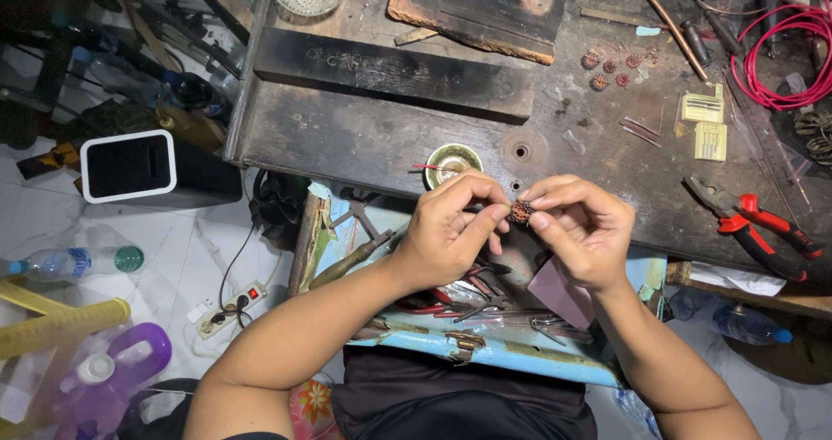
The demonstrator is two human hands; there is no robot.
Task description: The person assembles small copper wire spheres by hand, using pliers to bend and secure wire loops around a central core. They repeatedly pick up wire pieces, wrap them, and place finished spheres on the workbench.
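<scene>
Dark, scarred wooden desk (364,136), carrying most items. Long black slab (394,74) lay across its far left part; a charred board (481,6) stood beyond it. White-rimmed black box (130,167) sat on the floor to the left. Coil of red wire (780,58) lay at the far right corner; red-handled pliers (763,228) lay near the right edge. Left hand (451,232) and right hand (585,228) met above the near desk edge, fingertips of both pinched closed on a small reddish ridged bead (521,211) held between them. Small round brass dish (452,161) stood just beyond the left hand. Five similar loose beads (611,69) lay well apart, farther back.
</scene>
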